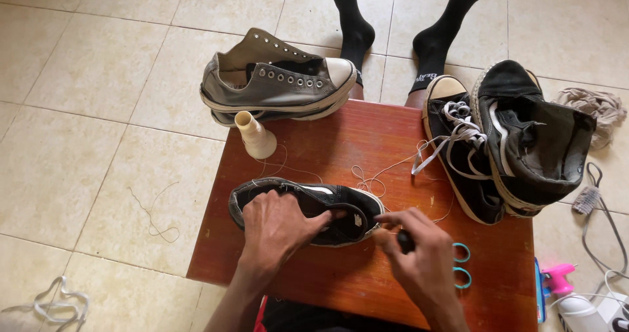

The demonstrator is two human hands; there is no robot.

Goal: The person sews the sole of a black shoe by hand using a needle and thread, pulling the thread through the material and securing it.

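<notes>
Nearest me, right hand [419,253] pinches a dark tool [405,241] just off the heel of the black shoe [308,209], which lies lengthwise along the table's [354,273] near edge, my left hand [278,230] pressing it down

My left hand [278,227] is spread flat, palm down, pressing, while my right hand [419,250] is curled up tight, fingertips pinched together.
</notes>
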